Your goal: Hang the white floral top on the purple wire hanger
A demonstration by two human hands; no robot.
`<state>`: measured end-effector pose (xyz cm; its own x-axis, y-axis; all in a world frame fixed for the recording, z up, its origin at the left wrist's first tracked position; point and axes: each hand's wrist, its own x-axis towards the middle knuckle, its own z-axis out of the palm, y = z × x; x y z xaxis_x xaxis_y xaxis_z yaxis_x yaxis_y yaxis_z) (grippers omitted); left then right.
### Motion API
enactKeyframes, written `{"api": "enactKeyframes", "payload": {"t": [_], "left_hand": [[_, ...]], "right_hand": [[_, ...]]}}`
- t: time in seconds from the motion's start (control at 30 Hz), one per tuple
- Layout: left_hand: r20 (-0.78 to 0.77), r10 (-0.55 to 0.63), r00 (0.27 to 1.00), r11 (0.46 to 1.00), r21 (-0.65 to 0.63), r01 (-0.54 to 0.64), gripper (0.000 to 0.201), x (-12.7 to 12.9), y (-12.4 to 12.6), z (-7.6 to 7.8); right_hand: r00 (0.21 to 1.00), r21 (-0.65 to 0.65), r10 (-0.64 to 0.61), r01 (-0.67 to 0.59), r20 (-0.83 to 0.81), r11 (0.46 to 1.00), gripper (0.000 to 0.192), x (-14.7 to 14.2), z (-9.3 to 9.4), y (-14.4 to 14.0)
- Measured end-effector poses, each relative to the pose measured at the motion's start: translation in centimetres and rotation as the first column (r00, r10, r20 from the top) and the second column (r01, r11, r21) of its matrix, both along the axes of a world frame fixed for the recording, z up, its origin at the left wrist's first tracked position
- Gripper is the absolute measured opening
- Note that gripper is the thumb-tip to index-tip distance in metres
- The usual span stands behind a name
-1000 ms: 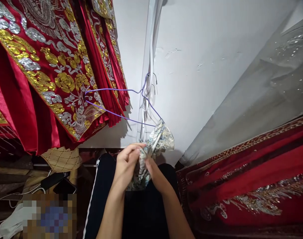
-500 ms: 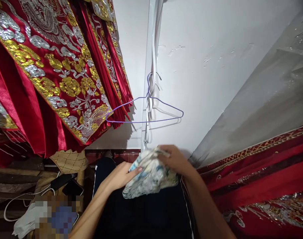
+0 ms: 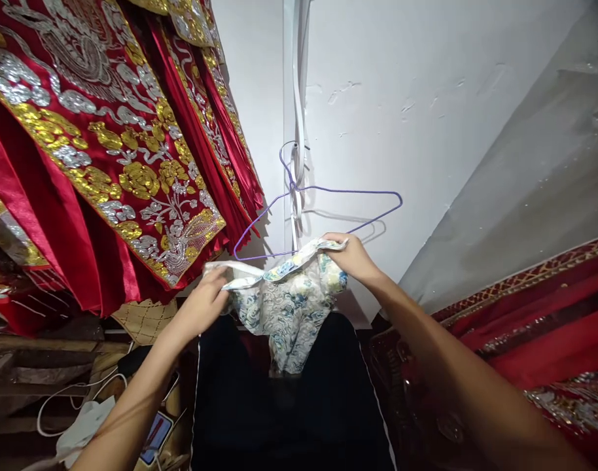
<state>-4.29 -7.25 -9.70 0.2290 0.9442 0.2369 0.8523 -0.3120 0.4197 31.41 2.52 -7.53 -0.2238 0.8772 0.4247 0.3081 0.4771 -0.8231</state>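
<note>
Head view, forward-down, close above lap

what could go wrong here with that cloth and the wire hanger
The purple wire hanger hangs tilted from its hook, so a tug might swing it off. The floral cloth is pinched only at its top edge by the left hand and right hand; it could slip or snag on the wire.

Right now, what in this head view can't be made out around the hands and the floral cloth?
- What the purple hanger hooks onto: too thin against the white strip.
- Lower end of the floral cloth: lost against dark trousers.
- Fingertips of the left hand and right hand: wrapped in the cloth's edge.
- Phone: cut off by the left forearm.
</note>
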Motion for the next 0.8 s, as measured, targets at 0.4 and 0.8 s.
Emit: {"api": "enactKeyframes", "payload": {"t": [0.4, 0.8], "left_hand": [[0.281, -0.192, 0.940, 0.904, 0.424, 0.058, 0.042, 6.2, 7.2, 7.5], [0.216, -0.128, 0.968, 0.919, 0.393, 0.034, 0.028, 4.5, 8.4, 11.8]], "right_hand": [[0.987, -0.032, 0.163, -0.162, 0.015, 0.986, 0.022, -1.0, 1.5, -3.4], [0.924, 0.049, -0.383, 0.383, -0.010, 0.922, 0.030, 9.8, 7.9, -1.3]]}}
